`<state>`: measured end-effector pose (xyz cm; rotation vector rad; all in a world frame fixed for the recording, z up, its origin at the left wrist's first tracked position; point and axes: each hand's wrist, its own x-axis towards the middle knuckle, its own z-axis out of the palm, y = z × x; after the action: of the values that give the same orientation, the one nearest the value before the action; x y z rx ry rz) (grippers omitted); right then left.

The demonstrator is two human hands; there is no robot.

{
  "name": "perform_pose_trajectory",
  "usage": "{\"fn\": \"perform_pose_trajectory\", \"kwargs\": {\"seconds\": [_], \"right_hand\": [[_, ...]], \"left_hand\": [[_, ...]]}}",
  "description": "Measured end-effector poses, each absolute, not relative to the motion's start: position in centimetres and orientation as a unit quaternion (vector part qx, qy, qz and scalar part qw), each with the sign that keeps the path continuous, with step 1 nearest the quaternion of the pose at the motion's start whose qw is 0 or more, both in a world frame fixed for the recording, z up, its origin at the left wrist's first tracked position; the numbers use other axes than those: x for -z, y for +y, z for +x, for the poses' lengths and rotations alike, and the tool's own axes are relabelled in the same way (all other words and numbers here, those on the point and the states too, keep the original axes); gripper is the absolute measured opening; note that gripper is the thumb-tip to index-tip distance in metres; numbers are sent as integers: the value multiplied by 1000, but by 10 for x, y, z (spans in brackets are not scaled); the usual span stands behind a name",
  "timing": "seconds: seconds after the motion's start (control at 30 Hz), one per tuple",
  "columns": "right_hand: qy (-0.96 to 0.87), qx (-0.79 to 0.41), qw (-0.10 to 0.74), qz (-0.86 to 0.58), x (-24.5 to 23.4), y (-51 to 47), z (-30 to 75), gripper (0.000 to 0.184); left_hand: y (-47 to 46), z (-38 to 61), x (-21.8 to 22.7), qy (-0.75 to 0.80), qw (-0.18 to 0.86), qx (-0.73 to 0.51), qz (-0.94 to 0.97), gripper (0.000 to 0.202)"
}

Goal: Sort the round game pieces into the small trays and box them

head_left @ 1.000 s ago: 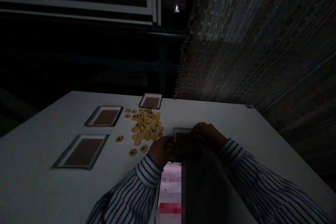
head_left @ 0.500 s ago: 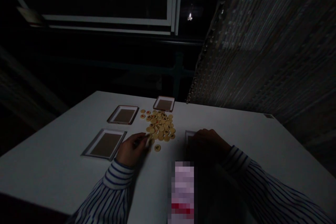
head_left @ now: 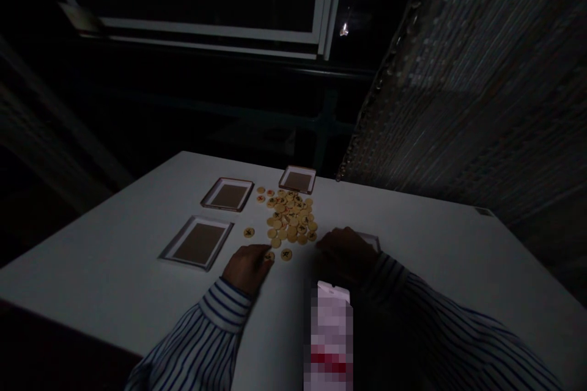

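Note:
Several round yellow game pieces [head_left: 290, 219] with dark and red marks lie heaped on a white table [head_left: 114, 281]. My left hand [head_left: 246, 267] rests on the table just below the heap, fingers curled, fingertips at one piece [head_left: 269, 255]. Another piece [head_left: 286, 253] lies right beside it. My right hand [head_left: 345, 252] lies in deep shadow over a small framed tray [head_left: 370, 238], covering most of it; its fingers cannot be made out. Both arms wear striped sleeves.
Three more shallow framed trays lie on the table: one near left [head_left: 197, 242], one behind it [head_left: 227, 194], one at the far edge [head_left: 298, 179]. A single piece [head_left: 249, 232] lies apart. A blurred bright object [head_left: 331, 333] stands between my arms. A woven blind [head_left: 481, 85] hangs at right.
My left hand left the tray under my right hand, swung left toward the near tray, then came back to the lower edge of the heap. The view has shifted.

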<state>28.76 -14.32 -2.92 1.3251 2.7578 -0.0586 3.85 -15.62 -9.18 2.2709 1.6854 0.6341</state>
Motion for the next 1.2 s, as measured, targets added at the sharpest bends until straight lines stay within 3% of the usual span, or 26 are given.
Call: {"fn": "perform_pose_trajectory", "kwargs": {"seconds": [0.3, 0.6, 0.9, 1.07, 1.2], "right_hand": [[903, -25, 32, 428, 34, -119, 252, 21], [901, -106, 6, 420, 50, -100, 224, 29], [905, -84, 32, 416, 51, -96, 223, 26], [908, -23, 7, 418, 47, -92, 224, 27], [872, 166, -114, 446, 42, -89, 225, 29]], "left_hand": [[-151, 31, 94, 597, 103, -219, 765, 32], [-151, 31, 95, 602, 125, -219, 758, 32], [-151, 29, 92, 597, 119, -252, 752, 31], [-150, 28, 89, 586, 116, -277, 753, 31], [-148, 34, 80, 582, 113, -290, 751, 31]]}}
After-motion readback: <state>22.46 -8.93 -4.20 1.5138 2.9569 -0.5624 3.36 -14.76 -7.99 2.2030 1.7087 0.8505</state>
